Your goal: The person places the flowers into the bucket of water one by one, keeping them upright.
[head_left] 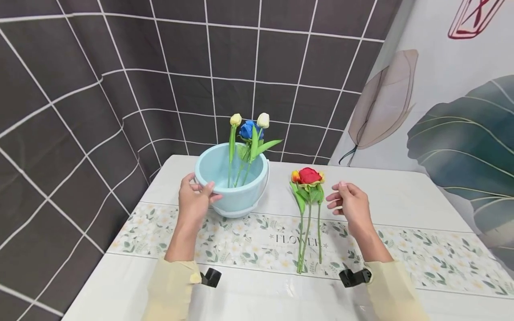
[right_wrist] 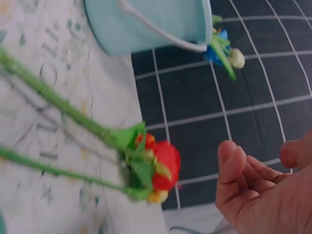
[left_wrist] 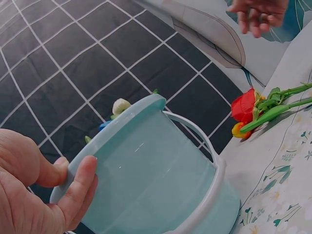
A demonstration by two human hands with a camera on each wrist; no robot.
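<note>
A light blue bucket (head_left: 237,203) stands on the table, with two pale tulips (head_left: 263,120) and a blue rose (head_left: 249,129) upright inside it. My left hand (head_left: 194,198) pinches the bucket's near left rim between thumb and fingers, as the left wrist view shows closely. To the right of the bucket, a red flower (head_left: 309,175) and orange-yellow tulips (head_left: 295,176) lie side by side, stems toward me. Beside their heads, on the right, hovers my right hand (head_left: 353,207), fingers loosely bent and nothing in them.
A white table (head_left: 160,276) carries a floral band printed with "FLOWER". Dark tiled sheeting (head_left: 176,80) hangs behind and on the left. A leaf-patterned curtain (head_left: 401,111) hangs at the right. The bucket's white handle (left_wrist: 202,134) hangs down its side.
</note>
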